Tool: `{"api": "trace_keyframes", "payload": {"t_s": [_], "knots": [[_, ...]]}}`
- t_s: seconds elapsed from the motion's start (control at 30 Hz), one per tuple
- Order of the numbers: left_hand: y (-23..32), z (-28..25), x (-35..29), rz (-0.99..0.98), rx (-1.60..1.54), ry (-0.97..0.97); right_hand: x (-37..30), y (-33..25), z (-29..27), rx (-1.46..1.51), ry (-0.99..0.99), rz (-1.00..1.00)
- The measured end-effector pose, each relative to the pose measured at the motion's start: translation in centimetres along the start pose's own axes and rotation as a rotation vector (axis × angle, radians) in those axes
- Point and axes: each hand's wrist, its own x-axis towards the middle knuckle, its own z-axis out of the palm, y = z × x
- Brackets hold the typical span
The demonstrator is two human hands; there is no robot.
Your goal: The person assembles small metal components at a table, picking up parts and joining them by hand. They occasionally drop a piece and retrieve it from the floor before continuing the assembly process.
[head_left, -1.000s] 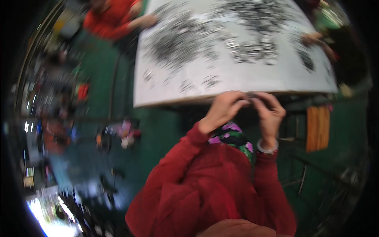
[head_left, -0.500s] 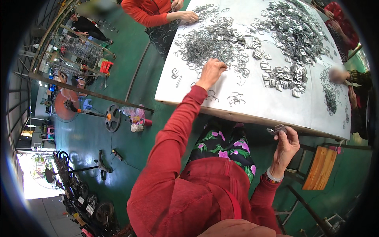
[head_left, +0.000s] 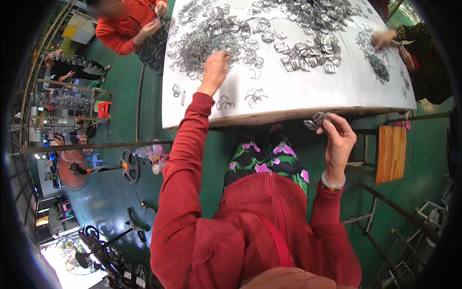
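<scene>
My left hand point(head_left: 215, 72) is over the near edge of a heap of bent wire rings point(head_left: 195, 52) on the white-topped table. Its fingers are pinched together; whatever lies between them is too small to make out. Just off the table's front edge, my right hand point(head_left: 338, 143) grips slotted metal buckles point(head_left: 318, 119) between thumb and fingers; how many is unclear. Loose buckles point(head_left: 313, 54) are piled on the table to the right of the rings. Close to the front edge lies a small cluster of wire rings point(head_left: 256, 98).
A co-worker in orange point(head_left: 127, 29) stands at the table's left side. Another person's hand point(head_left: 383, 39) touches a ring pile point(head_left: 378, 67) at the right. A wooden stool point(head_left: 391, 154) is at lower right, a standing fan point(head_left: 72, 169) at left, motorbikes point(head_left: 125, 269) at lower left.
The whole view has shifted. My left hand has moved slightly left along the ring heap; my right hand still holds the buckles. The orange-sleeved co-worker's hand has lifted off the table.
</scene>
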Motion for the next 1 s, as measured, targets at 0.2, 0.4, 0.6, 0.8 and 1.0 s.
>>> {"api": "trace_keyframes", "payload": {"t_s": [0.2, 0.4, 0.6, 0.8, 1.0], "knots": [[16.8, -1.9, -7.8, -0.209, -1.057, -0.506, -0.9, 1.5, -0.2, -0.042, -0.027, -0.031], [19.7, -1.0, -9.7, -0.108, -1.111, -0.488, -1.8, 1.7, -0.2, -0.055, -0.033, -0.075], [20.2, 0.7, -10.4, -0.052, -1.123, -0.440, -2.5, 1.4, -0.2, -0.206, -0.143, -0.175], [20.1, 0.1, -9.9, -0.088, -1.182, -0.553, 3.5, -0.6, -3.9, -0.338, -0.156, -0.118], [19.8, 0.4, -10.1, -0.064, -1.200, -0.533, 19.0, 6.4, -6.3, -1.142, -0.174, -0.625]]}}
